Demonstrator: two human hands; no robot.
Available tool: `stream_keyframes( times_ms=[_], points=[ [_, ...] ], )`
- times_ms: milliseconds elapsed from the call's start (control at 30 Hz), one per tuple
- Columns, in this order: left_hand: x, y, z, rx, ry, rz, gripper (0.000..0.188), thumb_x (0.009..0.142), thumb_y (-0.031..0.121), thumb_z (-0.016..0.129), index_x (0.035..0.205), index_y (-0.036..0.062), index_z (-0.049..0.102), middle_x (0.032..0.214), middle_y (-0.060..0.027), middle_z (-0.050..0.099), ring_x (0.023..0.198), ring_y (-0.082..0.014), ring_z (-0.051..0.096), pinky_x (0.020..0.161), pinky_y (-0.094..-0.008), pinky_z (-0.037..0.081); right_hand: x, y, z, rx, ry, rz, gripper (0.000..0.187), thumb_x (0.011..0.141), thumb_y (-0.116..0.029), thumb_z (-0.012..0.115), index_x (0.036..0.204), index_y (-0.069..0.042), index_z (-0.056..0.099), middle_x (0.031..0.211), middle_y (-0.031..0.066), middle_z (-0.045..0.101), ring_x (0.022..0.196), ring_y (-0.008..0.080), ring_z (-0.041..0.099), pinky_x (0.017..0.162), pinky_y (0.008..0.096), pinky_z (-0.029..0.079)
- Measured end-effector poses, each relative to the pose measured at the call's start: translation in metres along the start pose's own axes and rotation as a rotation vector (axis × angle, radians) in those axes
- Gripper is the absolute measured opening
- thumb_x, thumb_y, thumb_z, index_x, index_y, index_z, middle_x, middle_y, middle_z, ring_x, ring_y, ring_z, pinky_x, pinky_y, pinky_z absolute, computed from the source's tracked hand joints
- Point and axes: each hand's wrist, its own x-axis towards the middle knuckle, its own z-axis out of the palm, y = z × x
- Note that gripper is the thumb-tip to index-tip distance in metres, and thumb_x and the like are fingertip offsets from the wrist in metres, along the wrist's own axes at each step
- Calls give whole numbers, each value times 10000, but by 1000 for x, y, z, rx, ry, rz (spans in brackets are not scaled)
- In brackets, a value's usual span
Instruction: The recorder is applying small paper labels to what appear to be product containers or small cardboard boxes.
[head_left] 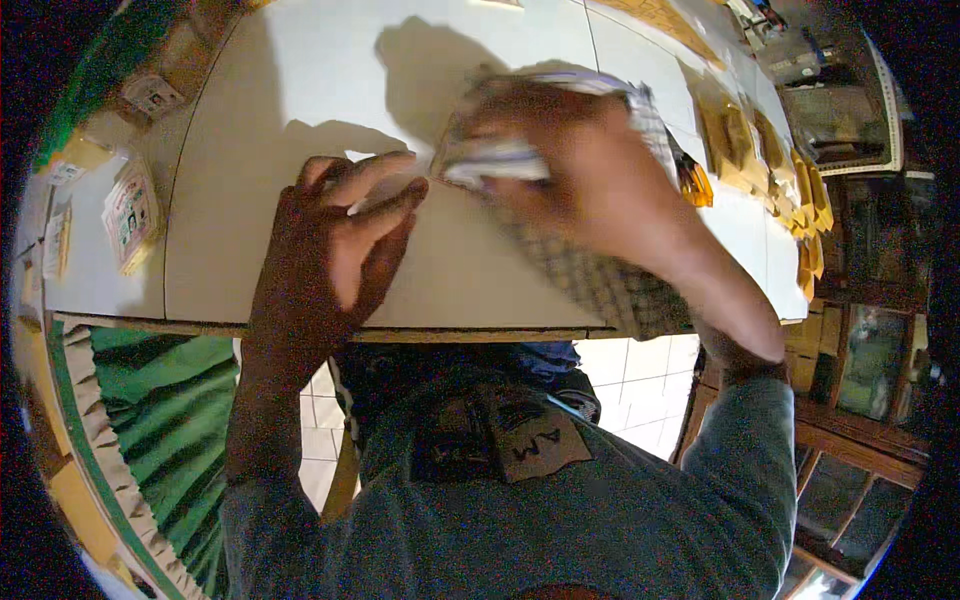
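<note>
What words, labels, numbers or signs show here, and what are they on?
Shirt, chest print: dark letters on a pale patch, partly legible; not quoted here.
Printed packets at the left of the white table: too small and blurred to read.
Checked cloth by the right hand: blurred, no lettering visible.

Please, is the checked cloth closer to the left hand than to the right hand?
No, the checked cloth shows around the right hand, with white table between it and the left hand.
</note>
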Motion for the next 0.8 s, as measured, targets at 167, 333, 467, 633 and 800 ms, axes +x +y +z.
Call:
stream_keyframes(
  times_ms=[167,333,467,633,800],
  points=[
    [11,-1,-5,-81,-15,5,144,831,99,651,955,49,706,1218,-105,623,1013,-336,568,925,-433,439,-5,-2,19,97,-205,74,421,767,-150,735,1175,-90,650,1147,195,644,1090,373,608,942,409,503],
    [28,-26,-16,-40,-81,222,148,807,72,657,946,30,685,1201,-124,636,1060,-341,600,956,-422,459,-22,0,17,-80,-149,-79,295,875,-54,542,1150,-72,646,1173,213,628,1056,391,628,922,443,511],
    [35,-35,-16,-269,-306,191,277,877,60,568,1151,59,604,1299,-147,574,1220,-363,529,1035,-425,419,-19,-5,8,128,-225,65,317,849,-128,633,1161,-74,633,1224,197,607,1123,391,587,980,442,473],
    [23,-31,-13,-181,-239,169,345,869,38,565,1213,49,536,1269,-170,572,1203,-366,526,1039,-420,405,-10,-2,4,151,-232,58,382,810,-188,699,1161,-59,617,1191,182,620,1147,386,565,1004,451,448],
    [29,-23,-15,-128,-152,113,496,820,-1,568,1302,43,458,1124,-184,637,1046,-367,591,930,-429,448,17,-14,19,-8,-312,129,400,777,-118,710,1163,-53,630,1159,180,645,1030,371,631,895,435,518]
  ],
)
